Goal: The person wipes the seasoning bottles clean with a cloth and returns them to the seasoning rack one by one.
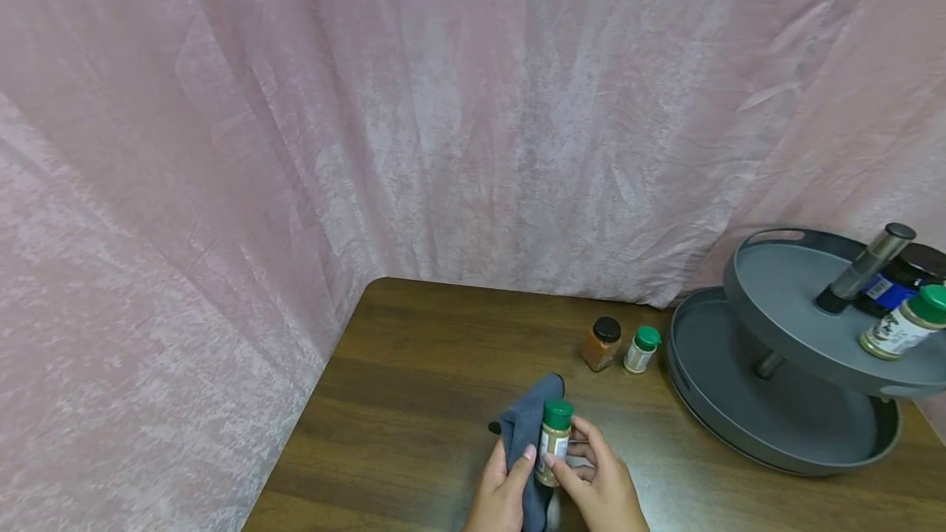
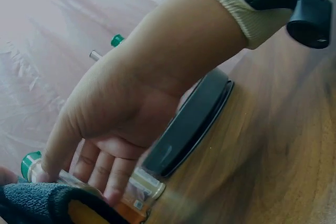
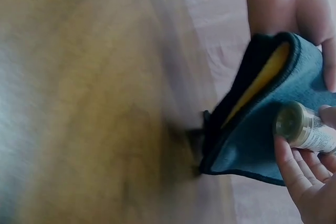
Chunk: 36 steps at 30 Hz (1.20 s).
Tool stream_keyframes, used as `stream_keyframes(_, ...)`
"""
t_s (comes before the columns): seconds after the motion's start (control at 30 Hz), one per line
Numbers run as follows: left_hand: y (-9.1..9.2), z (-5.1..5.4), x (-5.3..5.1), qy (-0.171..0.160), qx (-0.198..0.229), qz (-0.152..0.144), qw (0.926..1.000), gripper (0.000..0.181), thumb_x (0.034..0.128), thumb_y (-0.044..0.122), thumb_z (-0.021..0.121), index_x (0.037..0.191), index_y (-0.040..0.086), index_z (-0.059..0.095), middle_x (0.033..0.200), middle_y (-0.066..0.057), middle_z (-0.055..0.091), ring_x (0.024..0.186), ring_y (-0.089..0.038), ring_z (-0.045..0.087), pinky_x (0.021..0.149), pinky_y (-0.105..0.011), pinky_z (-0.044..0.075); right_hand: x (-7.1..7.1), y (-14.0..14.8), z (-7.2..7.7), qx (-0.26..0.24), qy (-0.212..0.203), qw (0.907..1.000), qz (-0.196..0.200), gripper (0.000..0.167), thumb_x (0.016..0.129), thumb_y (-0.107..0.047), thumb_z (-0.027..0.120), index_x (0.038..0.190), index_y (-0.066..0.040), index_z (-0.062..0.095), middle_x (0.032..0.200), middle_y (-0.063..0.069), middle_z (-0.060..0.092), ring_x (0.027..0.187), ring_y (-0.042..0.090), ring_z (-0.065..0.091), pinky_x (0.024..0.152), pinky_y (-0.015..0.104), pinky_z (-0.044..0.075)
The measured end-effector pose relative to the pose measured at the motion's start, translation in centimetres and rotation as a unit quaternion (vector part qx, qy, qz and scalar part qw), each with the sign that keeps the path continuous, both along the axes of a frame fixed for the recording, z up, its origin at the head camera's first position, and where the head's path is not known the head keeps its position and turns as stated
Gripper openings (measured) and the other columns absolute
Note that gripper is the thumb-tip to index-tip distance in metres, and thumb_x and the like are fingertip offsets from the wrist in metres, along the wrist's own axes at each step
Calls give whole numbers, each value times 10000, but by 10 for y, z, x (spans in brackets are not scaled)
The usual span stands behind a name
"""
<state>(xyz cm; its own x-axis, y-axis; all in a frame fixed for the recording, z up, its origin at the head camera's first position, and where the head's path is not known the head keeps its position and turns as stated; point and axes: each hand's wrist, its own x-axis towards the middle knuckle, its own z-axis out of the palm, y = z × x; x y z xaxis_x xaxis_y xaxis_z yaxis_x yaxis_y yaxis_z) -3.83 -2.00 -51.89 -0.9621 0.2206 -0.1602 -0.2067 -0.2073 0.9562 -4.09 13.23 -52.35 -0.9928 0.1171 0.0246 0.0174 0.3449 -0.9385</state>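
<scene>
A small spice jar with a green cap and pale label is pinched between the thumb and fingers of my right hand. It stands nearly upright, right against a grey-blue cloth. My left hand grips that folded cloth, thumb on its near face. From the right wrist, the jar's base faces the camera, and the cloth shows a yellow inner side within its dark edge. In the left wrist view, my right hand reaches toward the jar's green cap, partly hidden by the cloth.
Behind the hands stand a black-capped jar of orange-brown spice and another green-capped jar. To the right is a two-tier grey round tray; its upper tier holds a dark-lidded jar and a green-capped jar. Pink curtains border the wooden table.
</scene>
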Motion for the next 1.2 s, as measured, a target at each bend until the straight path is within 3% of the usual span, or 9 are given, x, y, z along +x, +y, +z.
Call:
stream_keyframes(0.13,1,-2,1,-86,297,-217,9993,557,1057,245,513,1529,-3,351,1442,-236,541,1207,-151,594,983,-228,503,-5,4,6,23,77,9999,-145,588,870,-214,806,1374,-104,523,1151,97,659,956,27,658,713,211,582)
stream_keyframes(0.3,0,-4,1,-34,266,-418,9988,551,1065,268,493,1526,0,355,1430,-231,556,1197,-152,609,1007,-284,511,-9,8,13,38,126,9994,-313,607,887,-250,794,1397,-101,500,1210,99,619,984,14,628,737,223,582)
stream_keyframes(0.47,0,-4,-1,-81,255,-263,9993,599,1060,265,505,1550,-17,306,1480,-251,501,1261,-180,561,993,-210,486,-7,4,11,-110,1,9998,-137,582,884,-231,794,1384,-111,519,1203,113,629,977,52,659,733,221,586)
stream_keyframes(0.67,-3,-3,-4,-15,-77,-97,9999,647,1063,306,499,1571,-15,261,1543,-229,441,1373,-255,456,1019,-157,431,0,-2,0,-279,-312,9991,118,597,870,-163,799,1383,-23,529,1182,165,634,941,96,693,707,233,587)
stream_keyframes(0.8,-5,-3,-6,62,-97,-91,9999,628,1067,306,491,1570,1,274,1532,-221,456,1346,-202,481,1012,-148,422,3,-4,-5,-607,-566,9960,339,594,881,-104,771,1408,-1,516,1219,207,596,915,83,687,649,265,602)
stream_keyframes(0.9,-5,-2,-7,93,-92,-115,9998,616,1067,301,489,1572,16,282,1534,-213,458,1330,-170,491,1015,-135,418,5,-5,-6,-699,-523,9953,424,574,895,-79,748,1411,12,512,1233,217,578,920,84,686,648,265,604)
stream_keyframes(1.07,-3,-4,-5,0,19,-209,9998,613,1061,302,503,1571,32,297,1534,-204,463,1342,-183,481,1016,-116,407,3,-4,-6,-452,-481,9972,363,566,873,-116,782,1368,-7,528,1229,202,602,947,154,703,687,242,595)
stream_keyframes(1.2,0,-6,-1,-83,381,-306,9988,585,1065,259,497,1550,-7,309,1488,-241,496,1295,-203,536,1036,-215,467,-1,1,-1,-221,-442,9985,214,545,860,-139,802,1338,-59,554,1237,169,610,983,231,706,700,247,598)
